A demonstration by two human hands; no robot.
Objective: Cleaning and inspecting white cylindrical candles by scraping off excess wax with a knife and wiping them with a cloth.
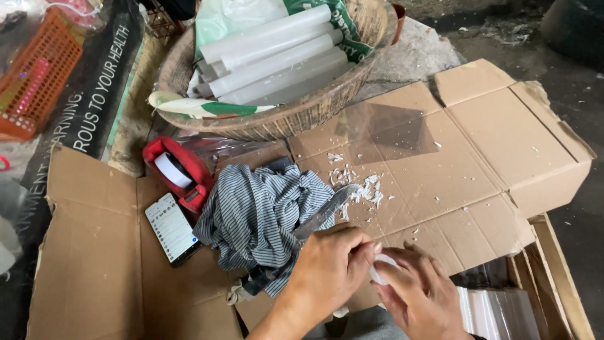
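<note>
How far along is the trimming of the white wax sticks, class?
Done: white wax shavings lie scattered on the flattened brown cardboard. In hand: the left hand holds a grey metal knife, and the right hand grips a small white piece. Left: many long white wax sticks sit in the woven basket.

My left hand (327,271) wraps the knife (324,213) handle, so only the blade shows. A small white piece (379,267) sits btwn both hands, mostly covered by fingers; can't tell its shape. My right hand (421,296) is cut off at the bottom edge, forearms too. The striped cloth (258,214) hides a dark item beneath, w/ just corners poking out. Phone (171,228) screen content too small to make out. Orange basket (31,75) is cropped at the left edge. White tubes (270,56) in the woven basket (302,113) are partly buried under a plastic bag (226,19). Stacked clear sheets (497,311) run off the bottom.
</note>
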